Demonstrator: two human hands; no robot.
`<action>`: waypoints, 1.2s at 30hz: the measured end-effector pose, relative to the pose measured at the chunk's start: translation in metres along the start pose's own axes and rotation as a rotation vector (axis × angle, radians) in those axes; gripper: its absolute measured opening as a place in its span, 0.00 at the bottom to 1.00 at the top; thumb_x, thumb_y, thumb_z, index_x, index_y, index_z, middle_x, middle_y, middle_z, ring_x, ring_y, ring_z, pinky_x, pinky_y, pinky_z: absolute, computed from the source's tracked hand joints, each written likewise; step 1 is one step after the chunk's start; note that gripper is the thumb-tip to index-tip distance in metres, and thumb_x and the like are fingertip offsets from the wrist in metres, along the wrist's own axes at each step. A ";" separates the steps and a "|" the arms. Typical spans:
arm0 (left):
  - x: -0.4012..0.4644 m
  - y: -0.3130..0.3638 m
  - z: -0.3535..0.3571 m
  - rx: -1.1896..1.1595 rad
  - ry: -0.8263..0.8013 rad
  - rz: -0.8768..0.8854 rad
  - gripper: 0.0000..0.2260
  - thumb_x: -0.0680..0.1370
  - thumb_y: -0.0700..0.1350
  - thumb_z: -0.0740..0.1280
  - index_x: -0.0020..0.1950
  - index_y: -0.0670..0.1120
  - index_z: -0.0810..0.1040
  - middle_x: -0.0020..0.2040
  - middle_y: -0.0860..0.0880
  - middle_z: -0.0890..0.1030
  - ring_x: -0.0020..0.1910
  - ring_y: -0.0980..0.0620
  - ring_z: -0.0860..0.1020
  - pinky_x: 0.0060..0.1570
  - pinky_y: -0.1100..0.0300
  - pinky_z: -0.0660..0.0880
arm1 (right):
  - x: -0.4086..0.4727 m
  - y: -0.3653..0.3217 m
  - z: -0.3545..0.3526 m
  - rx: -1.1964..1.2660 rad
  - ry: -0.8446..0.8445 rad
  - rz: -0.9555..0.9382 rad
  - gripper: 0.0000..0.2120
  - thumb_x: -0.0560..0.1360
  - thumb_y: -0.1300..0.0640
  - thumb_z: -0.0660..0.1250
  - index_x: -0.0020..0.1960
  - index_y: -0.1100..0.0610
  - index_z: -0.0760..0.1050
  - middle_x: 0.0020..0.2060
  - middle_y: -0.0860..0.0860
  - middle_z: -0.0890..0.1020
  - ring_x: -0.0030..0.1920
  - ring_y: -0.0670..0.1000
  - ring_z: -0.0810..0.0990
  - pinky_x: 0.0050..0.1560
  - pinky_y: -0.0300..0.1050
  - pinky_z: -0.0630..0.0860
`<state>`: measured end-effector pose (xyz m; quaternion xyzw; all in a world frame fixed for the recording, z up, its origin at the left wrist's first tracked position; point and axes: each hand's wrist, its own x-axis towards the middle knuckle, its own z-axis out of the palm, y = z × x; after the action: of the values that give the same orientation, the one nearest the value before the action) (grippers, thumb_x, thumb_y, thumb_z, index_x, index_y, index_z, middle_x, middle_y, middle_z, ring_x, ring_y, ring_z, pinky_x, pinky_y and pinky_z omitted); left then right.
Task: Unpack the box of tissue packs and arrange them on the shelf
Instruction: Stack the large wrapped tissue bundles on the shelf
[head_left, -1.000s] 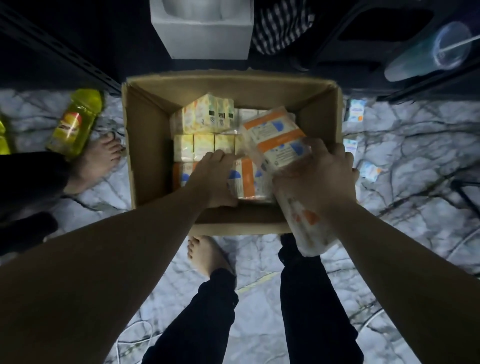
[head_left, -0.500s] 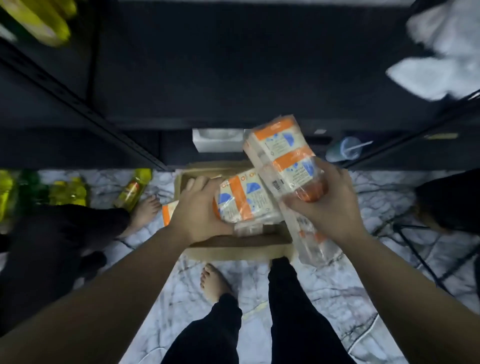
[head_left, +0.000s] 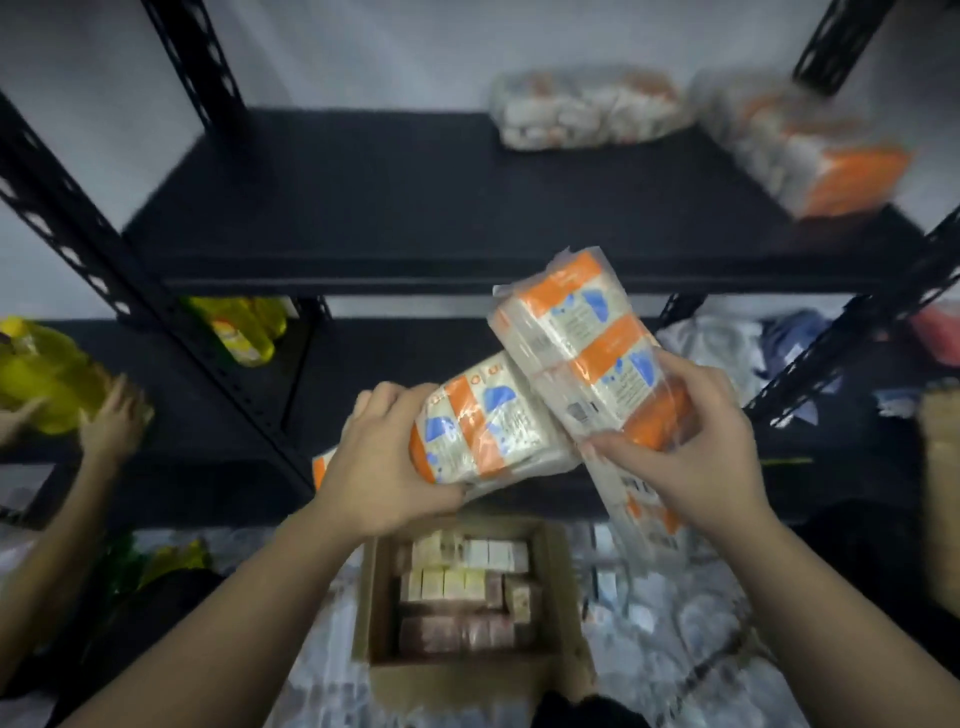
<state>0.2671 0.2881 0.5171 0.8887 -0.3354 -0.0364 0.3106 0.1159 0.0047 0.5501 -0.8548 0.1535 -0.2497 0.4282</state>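
Above the open box (head_left: 462, 670) on the floor, each hand grips a tissue pack: left hand (head_left: 384, 467) round one (head_left: 483, 431), right hand (head_left: 691, 452) round another (head_left: 582, 343), whose printing is blurred. Two packs (head_left: 587, 109) lie smeared on the shelf (head_left: 395, 208).

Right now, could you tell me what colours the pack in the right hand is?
Orange and white with blue marks, on the tissue pack; head view.

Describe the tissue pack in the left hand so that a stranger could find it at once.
Start from the black shelf; two hands are raised before it, above the open cardboard box. The left hand grips a tissue pack lying nearly flat, lower than the steeper tall pack in the right hand.
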 end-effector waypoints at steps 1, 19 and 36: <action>0.007 0.010 -0.013 0.007 0.027 0.020 0.43 0.59 0.64 0.79 0.72 0.62 0.67 0.56 0.64 0.66 0.57 0.59 0.67 0.57 0.53 0.72 | 0.008 -0.007 -0.010 -0.001 0.018 -0.036 0.43 0.58 0.43 0.84 0.70 0.41 0.72 0.59 0.41 0.74 0.61 0.37 0.74 0.57 0.26 0.69; 0.191 0.109 -0.137 0.351 0.195 0.106 0.49 0.60 0.66 0.73 0.79 0.55 0.64 0.59 0.57 0.66 0.60 0.54 0.63 0.65 0.49 0.66 | 0.221 -0.050 -0.108 -0.117 0.048 -0.209 0.47 0.56 0.30 0.80 0.72 0.34 0.67 0.62 0.40 0.72 0.65 0.47 0.72 0.65 0.58 0.73; 0.239 0.038 -0.114 0.452 0.037 0.069 0.38 0.71 0.81 0.57 0.76 0.63 0.67 0.76 0.58 0.71 0.73 0.53 0.70 0.77 0.44 0.61 | 0.288 -0.020 -0.060 -0.730 -0.394 -0.100 0.50 0.64 0.20 0.63 0.81 0.37 0.56 0.68 0.49 0.71 0.66 0.56 0.69 0.66 0.56 0.69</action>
<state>0.4611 0.1787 0.6652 0.9241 -0.3596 0.0664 0.1110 0.3218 -0.1603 0.6820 -0.9884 0.1052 -0.0309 0.1054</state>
